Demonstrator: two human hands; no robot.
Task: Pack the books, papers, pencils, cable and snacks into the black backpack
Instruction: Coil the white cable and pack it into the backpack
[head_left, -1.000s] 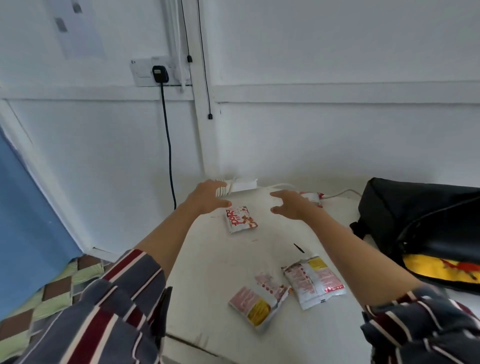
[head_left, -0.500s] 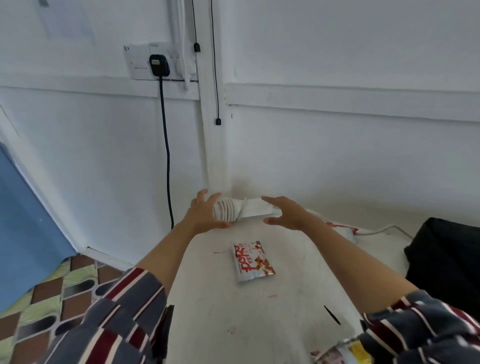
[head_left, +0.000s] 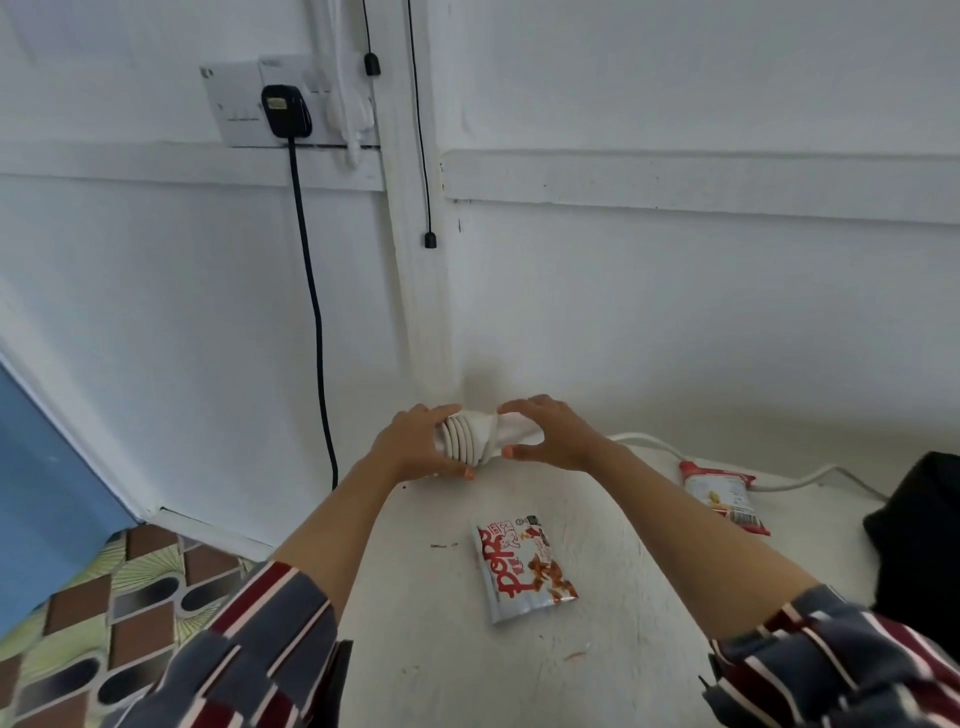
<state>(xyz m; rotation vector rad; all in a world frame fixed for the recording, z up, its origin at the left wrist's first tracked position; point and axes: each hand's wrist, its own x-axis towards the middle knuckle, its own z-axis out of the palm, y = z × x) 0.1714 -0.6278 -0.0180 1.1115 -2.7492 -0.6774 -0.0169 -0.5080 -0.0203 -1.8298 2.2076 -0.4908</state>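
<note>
You have both hands out at the far edge of the white table (head_left: 519, 665), close against the wall, because that is where the coiled white cable (head_left: 467, 439) lies. Your left hand (head_left: 415, 449) curls round the looped end, thumb underneath and fingers over the top, so the loops stay bunched instead of springing apart. Your right hand (head_left: 553, 434) arches over the other end with thumb and fingers curved toward it; it looks to be closing on the cable, but whether it grips firmly or only touches cannot be told. Holding it at both ends makes sense, I judge, since a loose coil lifted by one end would unravel on the way to the bag. The cable itself is a flat bundle of several even white loops, pale against the pale wall, with a tail of the same white lead (head_left: 779, 480) running off to the right along the table. Two snack packets wait nearer you: a red-and-white one (head_left: 522, 571) lying flat between your forearms, and another (head_left: 722, 493) beside your right forearm. The black backpack (head_left: 919, 535) shows only as a dark edge at the far right, well apart from the cable.
</note>
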